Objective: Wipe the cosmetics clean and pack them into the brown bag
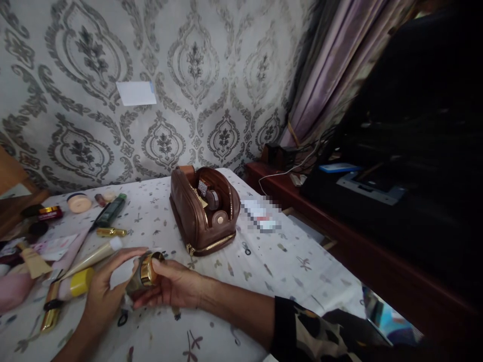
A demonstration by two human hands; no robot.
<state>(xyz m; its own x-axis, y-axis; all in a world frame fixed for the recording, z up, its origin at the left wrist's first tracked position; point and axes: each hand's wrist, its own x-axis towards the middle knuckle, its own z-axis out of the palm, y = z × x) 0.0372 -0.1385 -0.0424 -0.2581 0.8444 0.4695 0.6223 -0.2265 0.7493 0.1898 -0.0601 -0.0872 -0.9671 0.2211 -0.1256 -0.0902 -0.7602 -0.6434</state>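
My left hand (107, 281) and my right hand (173, 284) meet at the lower left, both closed around a jar (138, 281) with a shiny gold lid (148, 269). The right thumb presses on the lid, while the left fingers wrap the jar's far side. Beyond them a brown leather bag (192, 211) stands unzipped on the patterned white cloth (264, 301). Inside the bag's opening are a dark round item (213, 199) and a small speckled box (203, 188). Just left of my left hand lies a tube with a yellow cap (81, 281).
Cosmetics crowd the left side, among them a green tube (113, 210), a gold tube (111, 232), a round compact (79, 202) and a pink item (15, 291). A dark red wooden ledge (339, 246) runs along the right. The patterned wall (196, 100) rises behind.
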